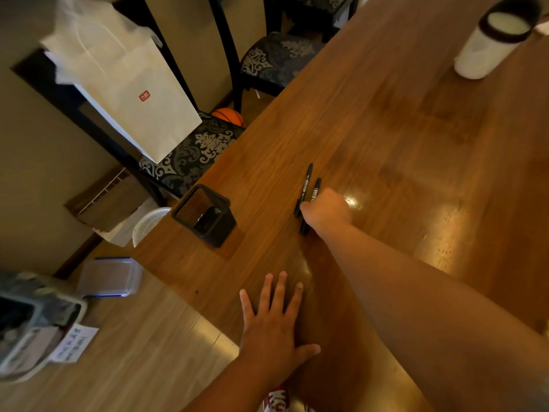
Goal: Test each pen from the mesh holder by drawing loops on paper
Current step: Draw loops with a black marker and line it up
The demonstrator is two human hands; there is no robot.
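A black mesh holder [205, 215] stands near the left edge of the wooden table [401, 138]; its inside is dark and I cannot tell what it holds. Two black pens lie side by side on the table right of it: a longer pen [306, 185] and a shorter pen [316, 188]. My right hand [326, 211] reaches out over their near ends, its fingers curled down round the shorter pen, whose tail shows below the wrist. The longer pen lies against the thumb side. My left hand [276, 319] rests flat on the table near me, fingers spread.
A white cylinder with a dark rim [490, 40] stands at the table's far right. Left of the table are patterned chairs [196, 153], a white paper bag [130, 84], an orange ball [228, 115] and plastic boxes [110, 276] on the floor.
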